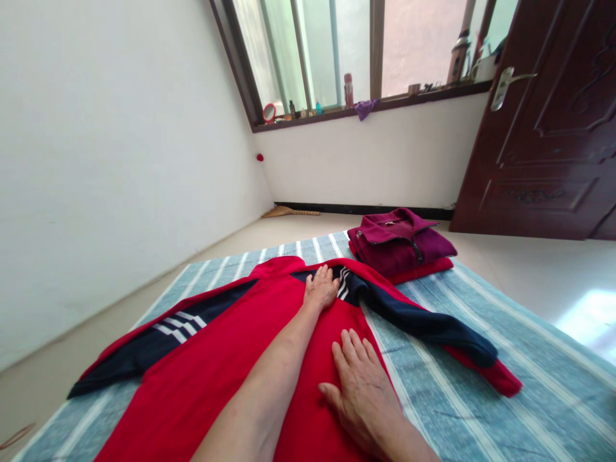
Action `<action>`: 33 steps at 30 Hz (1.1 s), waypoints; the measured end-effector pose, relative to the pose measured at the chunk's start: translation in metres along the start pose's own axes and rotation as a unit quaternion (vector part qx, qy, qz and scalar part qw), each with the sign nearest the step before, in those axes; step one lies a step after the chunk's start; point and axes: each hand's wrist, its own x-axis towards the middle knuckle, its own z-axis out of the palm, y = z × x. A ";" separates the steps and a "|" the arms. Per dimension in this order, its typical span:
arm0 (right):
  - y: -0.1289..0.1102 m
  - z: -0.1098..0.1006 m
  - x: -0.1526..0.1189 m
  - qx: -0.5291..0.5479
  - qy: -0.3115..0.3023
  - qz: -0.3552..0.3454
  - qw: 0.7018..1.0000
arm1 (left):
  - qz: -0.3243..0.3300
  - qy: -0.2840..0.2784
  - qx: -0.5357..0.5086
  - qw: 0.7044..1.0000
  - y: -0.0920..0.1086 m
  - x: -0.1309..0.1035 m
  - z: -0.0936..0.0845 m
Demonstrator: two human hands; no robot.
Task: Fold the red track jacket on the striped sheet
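Observation:
A red jacket (231, 359) with navy shoulders and white stripes lies spread out, its collar pointing away from me. Both of its sleeves stretch outward, the left one toward the near left, the right one toward the right. My left hand (321, 287) rests flat on the upper right part near the striped shoulder, fingers extended. Closer to me, my right hand (362, 388) lies with fingers spread on the jacket's right side, near its edge. Neither hand grips the fabric. Beyond the right shoulder sits a folded maroon zip-up garment (392, 247) on top of folded red cloth (426, 270).
Under the clothes is a blue-green striped sheet (481, 333). A broom (289, 211) lies on the floor by the far wall. The windowsill (327, 117) holds a red-framed mirror (269, 113), bottles and a purple cloth (366, 109). At the right stands a dark red door (539, 141).

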 end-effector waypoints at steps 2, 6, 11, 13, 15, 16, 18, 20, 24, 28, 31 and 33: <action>0.000 0.001 0.000 -0.001 0.000 0.000 1.000 | 0.001 0.001 -0.001 1.000 0.000 0.000 0.000; 0.001 0.001 0.001 0.000 0.004 -0.002 1.000 | 0.000 0.004 -0.002 1.000 0.001 -0.002 -0.001; 0.001 0.002 0.001 -0.001 0.006 0.001 1.000 | 0.002 0.007 -0.005 1.000 0.002 -0.004 -0.002; 0.001 0.001 0.001 -0.001 0.003 -0.001 1.000 | 0.002 0.005 -0.006 1.000 0.002 -0.004 -0.003; 0.000 0.001 0.002 -0.003 0.000 0.000 1.000 | 0.001 0.003 -0.007 1.000 0.002 -0.003 -0.003; 0.000 0.001 0.002 -0.004 0.000 -0.001 1.000 | 0.000 0.003 -0.007 1.000 0.002 -0.003 -0.003; 0.000 0.001 0.002 -0.004 0.002 -0.002 1.000 | -0.001 0.001 -0.007 1.000 0.001 -0.003 -0.003; 0.000 0.002 0.002 -0.004 0.003 -0.005 1.000 | -0.002 0.001 -0.006 1.000 0.001 -0.002 -0.002; 0.001 0.002 0.001 -0.004 0.004 -0.006 1.000 | -0.003 -0.002 -0.005 1.000 0.002 -0.003 -0.003; 0.000 0.002 0.000 -0.005 0.007 -0.005 1.000 | -0.003 -0.002 -0.005 1.000 0.003 -0.004 -0.004; 0.001 0.003 0.000 -0.005 0.008 -0.005 1.000 | -0.003 -0.004 -0.005 1.000 0.003 -0.004 -0.005; 0.001 0.004 0.000 -0.005 0.011 -0.005 1.000 | -0.003 -0.005 -0.006 1.000 0.003 -0.004 -0.005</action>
